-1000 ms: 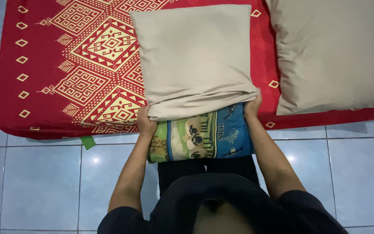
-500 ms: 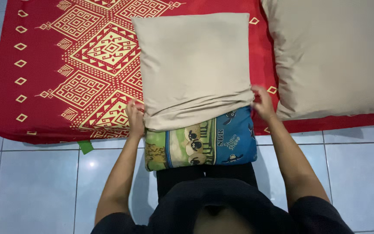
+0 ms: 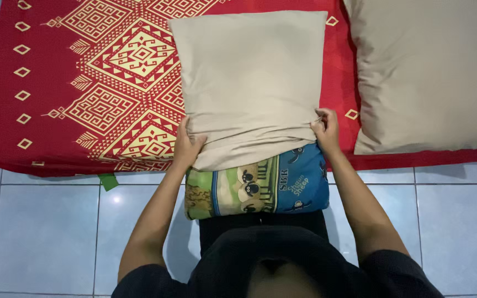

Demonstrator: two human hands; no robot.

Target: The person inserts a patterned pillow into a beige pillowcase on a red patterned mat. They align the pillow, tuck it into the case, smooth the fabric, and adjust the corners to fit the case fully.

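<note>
Item: cartoon-print pillow (image 3: pixel 260 185), half sheathed in a beige pillowcase (image 3: pixel 249 83), lying across the edge of the red patterned mattress (image 3: pixel 84 83) and your lap. Your left hand (image 3: pixel 186 146) and right hand (image 3: pixel 325 129) each pinch the case's open hem at a corner, grip closed on cloth, keeping the mouth spread. Second beige pillow (image 3: pixel 432 72) alongside.

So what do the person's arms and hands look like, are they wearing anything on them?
Both arms are bare from the short sleeves down. The left hand and right hand have no gloves, and no rings, watch or bracelets show. The only clothing is a dark, nearly black short-sleeved shirt, whose sleeves end high on the upper arms. No markings show on the arms.
</note>
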